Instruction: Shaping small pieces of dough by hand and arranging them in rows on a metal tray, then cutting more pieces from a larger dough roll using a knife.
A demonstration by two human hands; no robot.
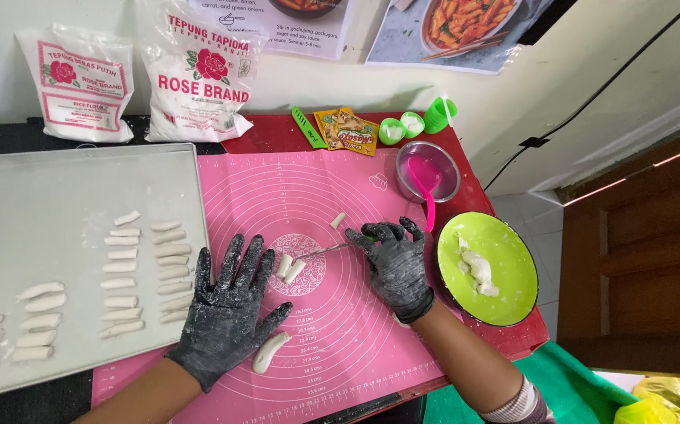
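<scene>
My left hand [230, 310], in a flour-dusted black glove, lies flat with fingers spread on the pink silicone mat [293, 188]. Just right of its fingers lie two short white dough pieces [289, 267]. My right hand [393, 263], also gloved, grips a small knife [326, 249] whose blade points left and touches those pieces. A longer dough roll [269, 352] rests beside my left wrist. Another small dough piece [338, 221] sits farther up the mat.
A metal tray [33, 180] at left holds several rows of cut dough sticks. A green plate [513, 235] with dough lumps is at right, a metal bowl [428, 169] with a pink spatula behind it. Two flour bags, sachets and green cups line the back.
</scene>
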